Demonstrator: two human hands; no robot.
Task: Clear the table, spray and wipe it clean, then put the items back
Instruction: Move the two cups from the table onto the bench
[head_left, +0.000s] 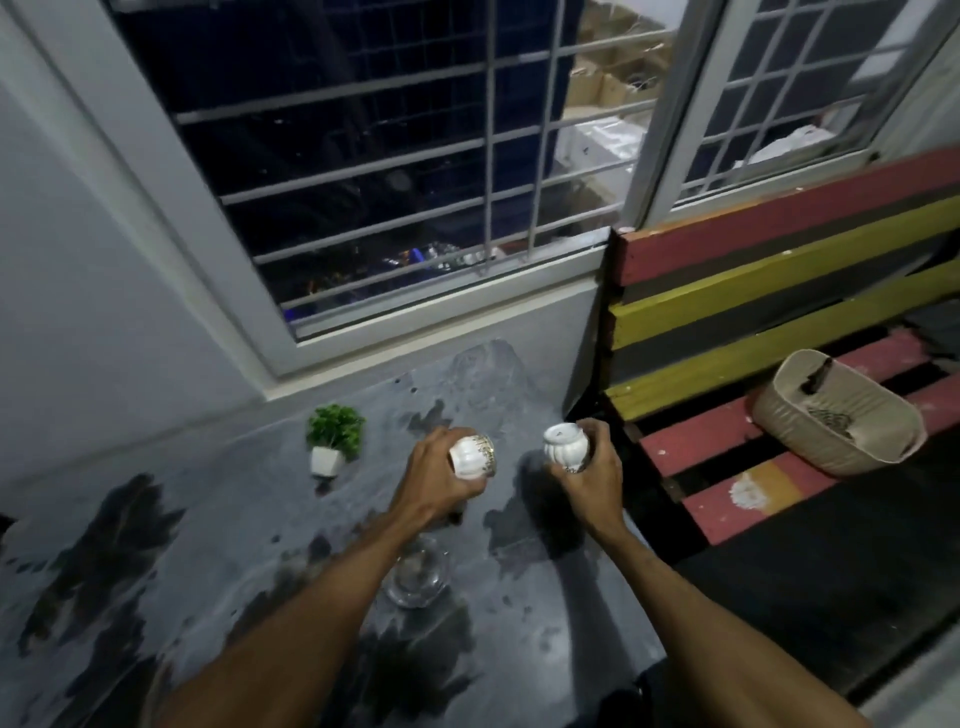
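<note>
The grey marbled table (208, 545) fills the lower left, under the window. My left hand (434, 480) is shut on a small white ribbed pot with a gold band (471, 456), held tipped on its side above the table. To its right, my right hand (589, 475) grips a second white ribbed pot (565, 446) near the table's right edge, base turned up. A small green plant in a white pot (332, 441) stands on the table at the back left. A clear glass vessel (418, 574) sits on the table under my left forearm, partly hidden.
A red and yellow slatted bench (769, 291) stands right of the table. On its seat lies a beige woven basket (836, 415). A barred window (415, 156) runs along the wall behind the table. The dark floor (805, 597) shows between table and bench.
</note>
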